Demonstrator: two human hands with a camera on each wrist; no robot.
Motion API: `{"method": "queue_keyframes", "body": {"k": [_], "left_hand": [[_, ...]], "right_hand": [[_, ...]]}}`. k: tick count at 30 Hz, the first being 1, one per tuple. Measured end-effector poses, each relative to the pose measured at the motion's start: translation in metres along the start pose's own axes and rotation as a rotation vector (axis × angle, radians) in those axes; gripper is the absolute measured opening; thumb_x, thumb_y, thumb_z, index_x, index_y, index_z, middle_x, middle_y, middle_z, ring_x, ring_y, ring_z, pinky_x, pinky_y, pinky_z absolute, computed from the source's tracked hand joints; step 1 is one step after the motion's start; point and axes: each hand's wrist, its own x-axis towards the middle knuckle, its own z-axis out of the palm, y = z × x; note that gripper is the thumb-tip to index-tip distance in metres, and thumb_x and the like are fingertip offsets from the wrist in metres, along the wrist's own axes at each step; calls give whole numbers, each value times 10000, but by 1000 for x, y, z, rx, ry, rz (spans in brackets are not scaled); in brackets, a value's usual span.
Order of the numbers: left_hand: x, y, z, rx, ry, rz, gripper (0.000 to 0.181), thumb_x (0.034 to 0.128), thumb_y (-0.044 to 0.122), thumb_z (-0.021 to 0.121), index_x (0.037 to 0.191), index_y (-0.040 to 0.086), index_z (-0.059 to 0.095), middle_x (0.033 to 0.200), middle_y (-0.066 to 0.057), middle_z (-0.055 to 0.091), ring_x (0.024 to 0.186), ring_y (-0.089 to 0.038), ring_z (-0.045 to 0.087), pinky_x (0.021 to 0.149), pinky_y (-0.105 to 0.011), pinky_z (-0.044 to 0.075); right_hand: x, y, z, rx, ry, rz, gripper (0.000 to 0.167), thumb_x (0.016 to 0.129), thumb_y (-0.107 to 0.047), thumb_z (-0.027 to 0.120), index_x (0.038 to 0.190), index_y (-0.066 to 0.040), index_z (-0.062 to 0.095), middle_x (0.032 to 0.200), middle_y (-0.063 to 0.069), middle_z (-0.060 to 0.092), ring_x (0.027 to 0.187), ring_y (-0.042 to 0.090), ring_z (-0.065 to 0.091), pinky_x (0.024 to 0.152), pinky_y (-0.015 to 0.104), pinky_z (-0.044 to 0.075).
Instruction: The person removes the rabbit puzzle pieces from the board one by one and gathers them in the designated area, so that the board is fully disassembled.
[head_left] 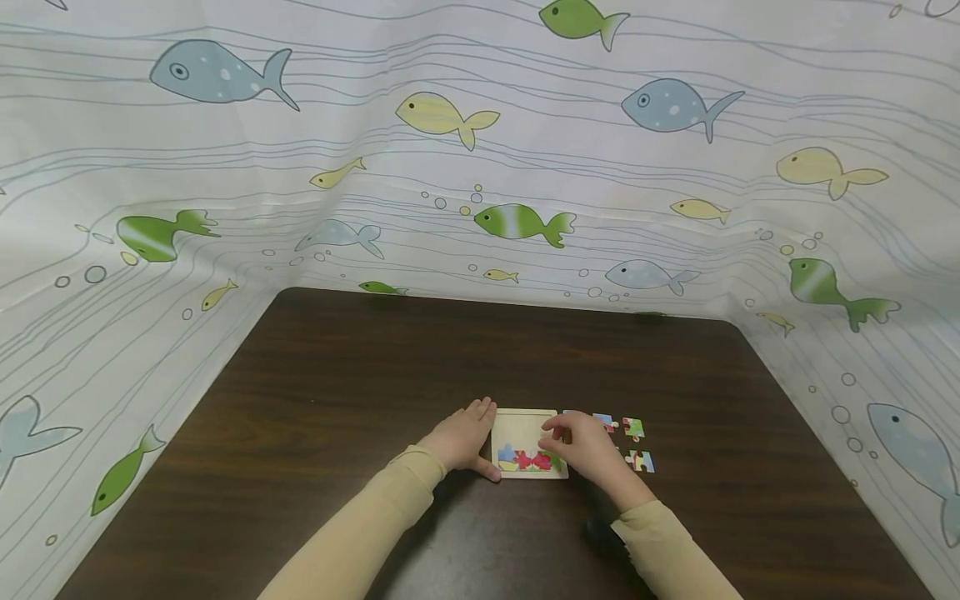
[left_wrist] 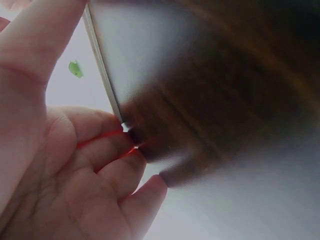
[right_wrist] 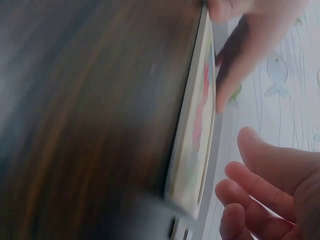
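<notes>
Puzzle (head_left: 517,429) lies on the tabletop (head_left: 375,358), seemingly mid-filling, left hand (head_left: 460,438) spread at its edge. Right hand (head_left: 591,448) hovers, thumb and fingers apart; next probably calls for pinching a loose piece (head_left: 633,428).

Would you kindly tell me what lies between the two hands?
In the head view, a puzzle tray with pieces along its near side lies between left hand and right hand.

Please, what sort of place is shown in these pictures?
Perhaps a screened-off tabletop play or work area: a fish-print sheet surrounds the far edge and sides of a dark wood-grain table, where a jigsaw tray and loose jigsaw pieces lie.
</notes>
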Motion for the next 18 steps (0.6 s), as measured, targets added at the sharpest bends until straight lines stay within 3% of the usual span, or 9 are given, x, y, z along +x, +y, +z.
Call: {"method": "queue_keyframes", "body": {"k": [18], "left_hand": [[0,0,0,2,15,14,1085,676,557,771,1450,-51,313,1518,-202,293,1408,-302,285,1112,-429,318]], "right_hand": [[7,-25,20,-4,-91,-191,188,791,-171,768,932,-52,732,732,-39,560,609,57,472,543,199,423]]}}
